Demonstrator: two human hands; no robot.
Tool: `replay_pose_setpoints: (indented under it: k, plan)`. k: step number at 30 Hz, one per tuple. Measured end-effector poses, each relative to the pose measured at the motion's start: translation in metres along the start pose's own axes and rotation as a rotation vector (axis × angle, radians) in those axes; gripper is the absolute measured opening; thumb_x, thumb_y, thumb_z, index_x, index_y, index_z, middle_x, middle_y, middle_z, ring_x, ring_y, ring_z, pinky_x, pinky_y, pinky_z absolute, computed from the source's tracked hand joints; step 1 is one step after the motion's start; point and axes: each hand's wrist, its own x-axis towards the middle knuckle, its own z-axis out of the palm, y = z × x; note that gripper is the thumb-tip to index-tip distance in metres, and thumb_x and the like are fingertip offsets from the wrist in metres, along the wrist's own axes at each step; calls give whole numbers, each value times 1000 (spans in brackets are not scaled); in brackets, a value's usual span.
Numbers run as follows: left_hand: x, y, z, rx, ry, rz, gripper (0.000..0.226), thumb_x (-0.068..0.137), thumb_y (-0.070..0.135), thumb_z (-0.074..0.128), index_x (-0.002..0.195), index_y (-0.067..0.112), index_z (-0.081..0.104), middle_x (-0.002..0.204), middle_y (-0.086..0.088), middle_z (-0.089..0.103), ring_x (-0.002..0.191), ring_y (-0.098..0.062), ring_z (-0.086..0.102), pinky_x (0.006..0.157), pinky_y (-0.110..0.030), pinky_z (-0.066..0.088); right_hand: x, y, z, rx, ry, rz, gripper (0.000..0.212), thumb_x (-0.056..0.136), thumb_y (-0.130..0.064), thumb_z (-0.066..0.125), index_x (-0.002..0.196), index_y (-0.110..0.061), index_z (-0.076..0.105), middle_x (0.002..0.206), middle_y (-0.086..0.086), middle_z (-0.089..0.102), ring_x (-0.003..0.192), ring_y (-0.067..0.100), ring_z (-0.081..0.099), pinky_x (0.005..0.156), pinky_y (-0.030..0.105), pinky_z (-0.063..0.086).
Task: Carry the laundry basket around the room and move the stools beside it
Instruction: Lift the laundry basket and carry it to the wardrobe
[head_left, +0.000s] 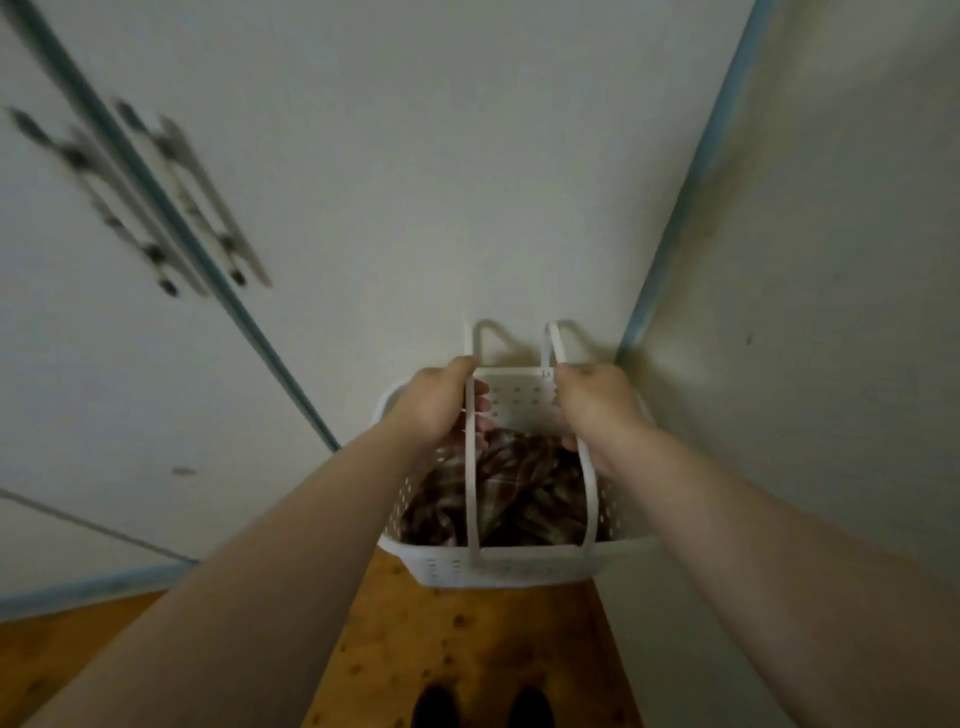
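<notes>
A white perforated laundry basket (498, 564) hangs in front of me, lifted off the wooden floor and close to a white cabinet front. Brown plaid cloth (524, 493) fills it. My left hand (441, 402) is closed around the left strap handle (471, 499). My right hand (597, 410) is closed around the right strap handle (592, 514). Both handles stand up above the rim. No stool is in view.
White cabinet doors with long metal handles (171, 208) stand at the left, blurred. A white wall (810, 260) closes the right side, forming a corner behind the basket. Brown wooden floor (457, 639) lies below, with my two dark feet (483, 706) at the bottom edge.
</notes>
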Motion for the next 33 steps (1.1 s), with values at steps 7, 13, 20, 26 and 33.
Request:
replay_pose_setpoints:
  k: [7,13,20,26,33]
  plan:
    - [-117,132,-51,52,142,307,32,96,28,45,83,5,64,73,-6,61,41,-12,59,44,-23,48,-115,-145,-43,81,-44,-293,35,92,-22,48,117,0,59,75,8,52,57,21,47,44,27,37]
    - [-209,166,-103,-51,266,445,31,95,30,42,83,7,60,69,-4,53,51,-17,51,44,-25,42,-217,-207,-37,71,-19,-530,27,91,-22,49,102,-1,61,69,5,51,50,20,45,38,24,34]
    - [-327,126,-212,-315,382,520,31,98,26,36,72,12,44,59,-3,36,36,-13,31,39,-20,26,-356,-237,42,8,-66,-714,25,92,-27,50,84,-4,56,63,6,54,46,20,48,44,24,38]
    - [-443,68,-340,-390,661,567,34,100,33,37,71,17,37,56,0,31,39,-13,26,37,-20,24,-484,-248,165,-61,-331,-909,26,89,-27,49,71,-9,50,61,4,50,48,20,46,46,26,36]
    - [-571,4,-450,-350,1120,556,37,98,36,40,66,17,43,49,3,37,37,-12,31,37,-20,29,-592,-225,287,-59,-665,-1004,29,84,-22,48,59,-15,38,53,1,40,44,19,38,50,30,35]
